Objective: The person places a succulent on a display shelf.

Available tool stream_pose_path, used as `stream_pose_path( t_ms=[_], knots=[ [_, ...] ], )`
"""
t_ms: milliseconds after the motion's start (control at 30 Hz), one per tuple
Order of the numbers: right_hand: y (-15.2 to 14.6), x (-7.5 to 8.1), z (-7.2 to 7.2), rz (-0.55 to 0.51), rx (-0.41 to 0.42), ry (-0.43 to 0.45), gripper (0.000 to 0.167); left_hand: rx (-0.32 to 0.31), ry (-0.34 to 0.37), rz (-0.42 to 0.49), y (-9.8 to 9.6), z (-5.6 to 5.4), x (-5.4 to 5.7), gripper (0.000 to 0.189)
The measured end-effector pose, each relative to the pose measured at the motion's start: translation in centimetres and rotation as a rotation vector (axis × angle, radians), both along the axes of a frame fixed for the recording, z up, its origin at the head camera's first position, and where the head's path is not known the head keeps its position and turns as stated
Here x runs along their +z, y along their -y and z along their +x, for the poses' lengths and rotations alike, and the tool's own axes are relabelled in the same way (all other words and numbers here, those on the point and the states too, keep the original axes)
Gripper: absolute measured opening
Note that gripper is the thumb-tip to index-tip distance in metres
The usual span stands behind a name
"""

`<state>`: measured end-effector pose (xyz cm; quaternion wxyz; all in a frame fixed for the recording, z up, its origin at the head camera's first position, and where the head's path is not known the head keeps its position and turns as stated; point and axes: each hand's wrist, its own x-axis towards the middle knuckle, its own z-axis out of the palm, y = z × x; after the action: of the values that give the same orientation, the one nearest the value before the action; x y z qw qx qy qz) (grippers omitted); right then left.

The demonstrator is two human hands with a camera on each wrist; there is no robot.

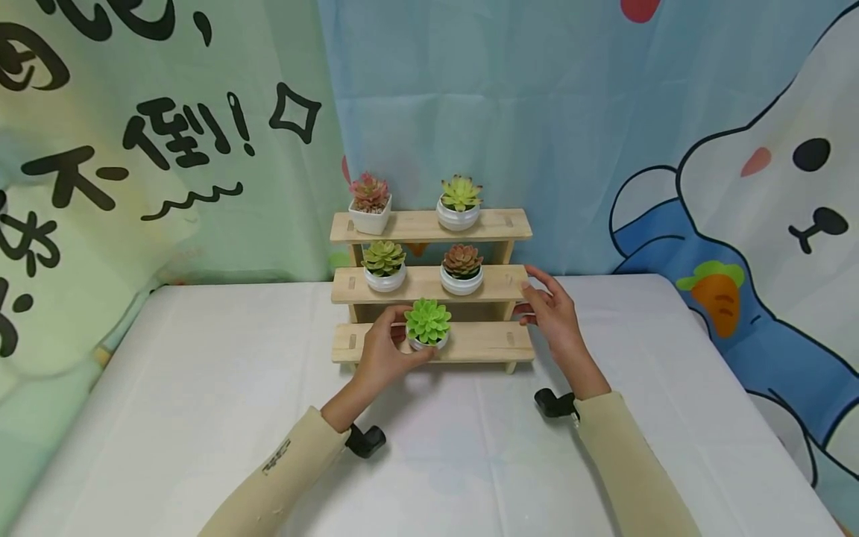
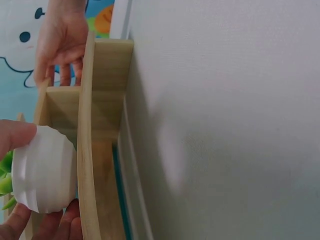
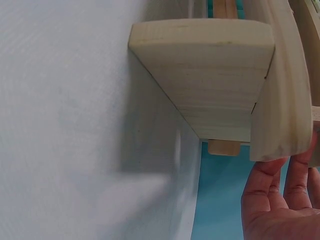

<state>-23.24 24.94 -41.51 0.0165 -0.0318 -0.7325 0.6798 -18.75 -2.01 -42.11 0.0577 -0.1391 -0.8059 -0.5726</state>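
My left hand [image 1: 389, 347] holds a small white pot [image 2: 45, 170] with a bright green succulent [image 1: 428, 321]. The thumb is on one side of the pot and the fingers are on the other, close over the lowest board [image 1: 483, 341] of a three-tier wooden plant stand. At the stand's right end, my right hand [image 1: 552, 317] grips the end of the middle board [image 1: 423, 283]. In the right wrist view its fingers [image 3: 297, 187] are at a board's end. On that middle board stand a green succulent [image 1: 384, 259] and a reddish-brown succulent [image 1: 462, 261] in white pots.
The top board [image 1: 416, 224] bears a pink succulent [image 1: 370, 195] in a square white pot and a yellow-green succulent [image 1: 461, 194] in a round one. The stand is on a white-covered table [image 1: 235, 388]. Printed curtains [image 1: 537, 112] hang behind it.
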Motion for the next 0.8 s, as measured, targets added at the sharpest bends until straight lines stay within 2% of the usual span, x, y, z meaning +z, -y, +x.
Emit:
stream_pose_path(
  t_ms=[267,533,800],
  knots=[
    [0.03,-0.12,-0.02,-0.004,-0.008,0.001,0.055,0.0,0.025,-0.012,0.11,-0.15,-0.21,0.059],
    [0.04,0.09,-0.03,-0.007,-0.009,0.003,0.055,-0.007,-0.003,-0.045,0.33,-0.4,-0.4,0.058],
    [0.0,0.06,-0.11,0.018,-0.012,0.031,0.056,-0.024,0.004,-0.044,0.44,-0.66,-0.68,0.057]
  ],
)
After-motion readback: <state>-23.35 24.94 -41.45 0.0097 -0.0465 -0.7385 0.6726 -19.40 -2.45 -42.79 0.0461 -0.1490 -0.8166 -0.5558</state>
